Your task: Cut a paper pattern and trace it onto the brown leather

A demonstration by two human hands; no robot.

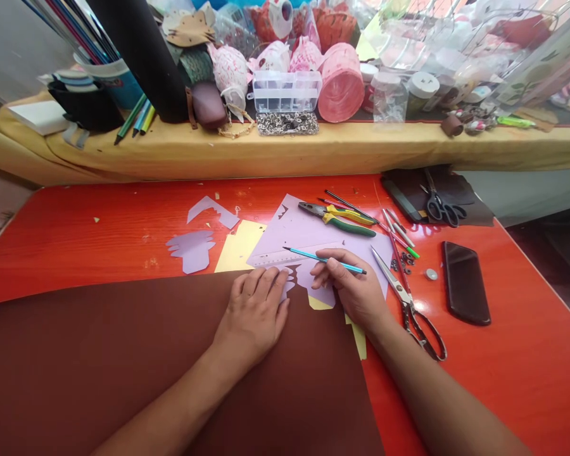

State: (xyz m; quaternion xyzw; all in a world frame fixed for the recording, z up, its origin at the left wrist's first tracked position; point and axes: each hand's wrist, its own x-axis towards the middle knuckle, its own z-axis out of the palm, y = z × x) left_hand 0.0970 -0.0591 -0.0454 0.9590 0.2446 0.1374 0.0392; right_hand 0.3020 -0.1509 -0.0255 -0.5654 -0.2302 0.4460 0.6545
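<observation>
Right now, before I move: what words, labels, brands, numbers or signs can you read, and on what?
No text can be read for certain.
Clear ruler: fine scale marks; any numbers are too small.
Blue tub: a printed patch, too blurred.
Blue pencil in the right hand: no readable lettering.

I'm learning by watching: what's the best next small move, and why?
Perhaps bring the blue pencil to the edge of the purple cutout: the left hand rests partly over it, and the right hand holds the pencil, tip off that edge.
</observation>
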